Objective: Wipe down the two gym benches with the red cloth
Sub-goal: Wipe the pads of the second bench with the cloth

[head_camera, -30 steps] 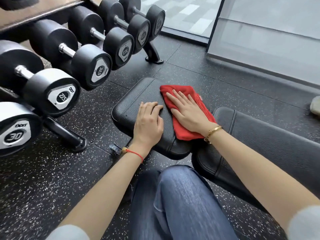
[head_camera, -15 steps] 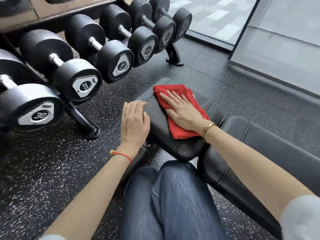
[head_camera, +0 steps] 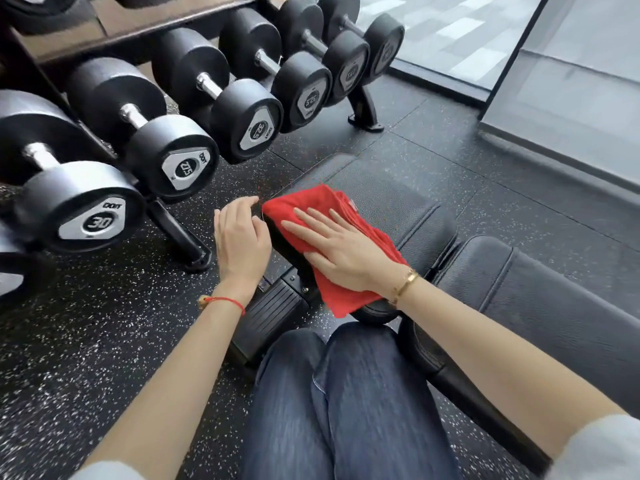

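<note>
Right hand (head_camera: 341,252) pressed flat, fingers spread, on folded red cloth (head_camera: 311,206) atop black padded bench seat (head_camera: 398,202); left hand (head_camera: 240,237) loosely curled, empty, beside seat's edge; black dumbbell rack (head_camera: 180,233) just left.

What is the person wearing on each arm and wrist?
The left hand has a thin red string bracelet at its wrist. The right hand has a slim gold bangle. Both arms are bare up to pale grey sleeve cuffs.
</note>
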Tool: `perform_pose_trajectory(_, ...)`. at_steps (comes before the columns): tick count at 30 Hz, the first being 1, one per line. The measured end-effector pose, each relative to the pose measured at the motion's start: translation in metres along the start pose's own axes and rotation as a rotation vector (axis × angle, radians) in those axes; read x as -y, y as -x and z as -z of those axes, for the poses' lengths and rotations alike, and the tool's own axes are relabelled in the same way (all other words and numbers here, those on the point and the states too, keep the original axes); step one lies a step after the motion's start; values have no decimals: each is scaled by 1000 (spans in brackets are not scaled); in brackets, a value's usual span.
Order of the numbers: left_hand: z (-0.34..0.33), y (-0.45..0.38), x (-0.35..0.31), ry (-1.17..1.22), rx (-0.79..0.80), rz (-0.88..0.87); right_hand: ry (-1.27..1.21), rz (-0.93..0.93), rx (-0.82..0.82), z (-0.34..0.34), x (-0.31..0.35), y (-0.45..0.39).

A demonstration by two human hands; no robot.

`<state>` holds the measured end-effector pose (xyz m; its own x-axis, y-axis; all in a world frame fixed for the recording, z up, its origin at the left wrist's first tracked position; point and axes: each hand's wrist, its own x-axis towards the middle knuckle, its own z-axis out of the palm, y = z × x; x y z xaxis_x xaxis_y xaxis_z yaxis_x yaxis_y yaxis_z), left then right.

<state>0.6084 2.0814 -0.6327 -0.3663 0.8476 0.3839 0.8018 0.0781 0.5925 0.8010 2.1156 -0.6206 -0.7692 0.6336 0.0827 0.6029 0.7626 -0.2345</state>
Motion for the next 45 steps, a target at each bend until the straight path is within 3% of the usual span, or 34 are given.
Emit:
perform_pose_trajectory(6,-1,-2,-13,31,46,-60,-34,-392,-60,19,-45,-25)
perform_pose_trajectory(8,-4,-2,-21,33,67,-84,-28,-399,-52,18,-36,-27)
perform_pose_trajectory(13,-23,-8,-47,32,105,-157,-9,-198,-47,6,-7,48)
perform_pose_trajectory(17,-44,-13,-61,18,158,-246,-6,-410,-122,12,-37,68)
perform_pose_trajectory(22,-61,-6,-66,-52,146,-220,-12,-624,-115,27,-84,17)
perform_pose_trajectory(26,-63,-6,-65,-62,119,-211,-16,-551,-78,28,-78,-3)
perform_pose_trajectory(31,-63,-5,-63,-50,110,-222,9,-356,-68,20,-54,62)
perform_pose_trajectory(35,-62,-5,-62,-65,116,-228,-31,-479,-88,22,-69,89)
perform_pose_trajectory(39,-63,-3,-63,-78,117,-214,-11,-604,-114,26,-95,46)
perform_pose_trajectory(45,-63,-4,-65,-86,109,-204,-19,-508,-47,30,-89,8)
